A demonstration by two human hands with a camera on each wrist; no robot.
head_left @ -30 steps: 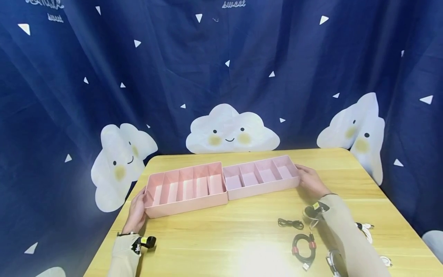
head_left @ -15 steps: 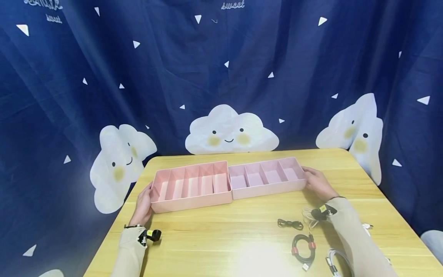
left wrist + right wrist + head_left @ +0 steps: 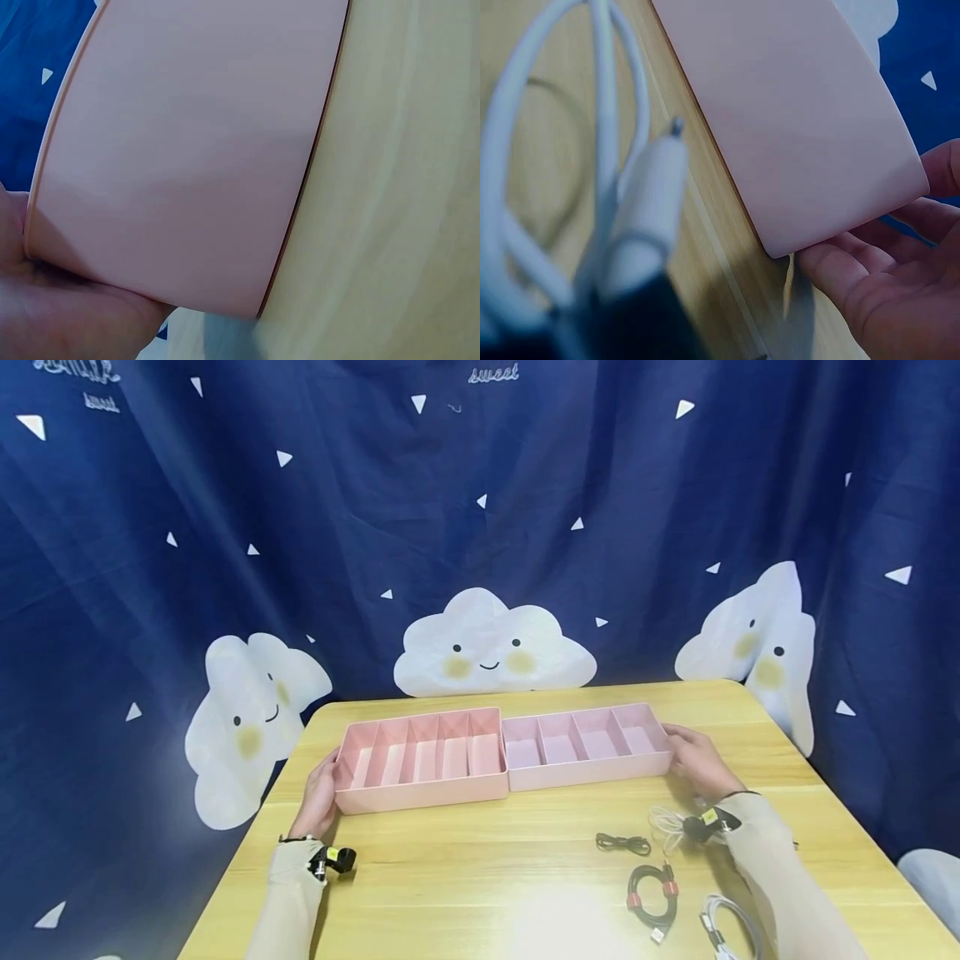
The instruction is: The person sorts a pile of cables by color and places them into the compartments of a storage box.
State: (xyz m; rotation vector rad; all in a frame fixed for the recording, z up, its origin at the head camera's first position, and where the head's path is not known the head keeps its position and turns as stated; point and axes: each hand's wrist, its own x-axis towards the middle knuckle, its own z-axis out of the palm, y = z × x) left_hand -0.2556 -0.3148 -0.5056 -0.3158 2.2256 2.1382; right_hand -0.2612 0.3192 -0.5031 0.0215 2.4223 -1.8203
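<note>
In the head view a pink divided storage box [image 3: 422, 797] and a lilac divided storage box [image 3: 589, 774] stand end to end, touching, across the back half of the table. The left hand [image 3: 318, 795] holds the outer left end of the pink box, and the left wrist view shows that hand [image 3: 71, 315] against its corner and rim. At the lilac box's outer right end, the right hand [image 3: 702, 763] holds on, its fingers [image 3: 832, 266] along the end wall in the right wrist view. No contents show in the compartments of either box.
On the wooden table [image 3: 450, 877], several cables lie front right: a small black cable [image 3: 623, 844], a black cable with red ties [image 3: 651, 895] and a white coiled cable [image 3: 731, 920]. Another white cable [image 3: 666, 827] lies beneath the right wrist. A dark blue curtain [image 3: 480, 468] hangs behind.
Both boxes have shifted right together, the pink one turning slightly straighter. The two hands have moved along with them. The head view has also swung slightly.
</note>
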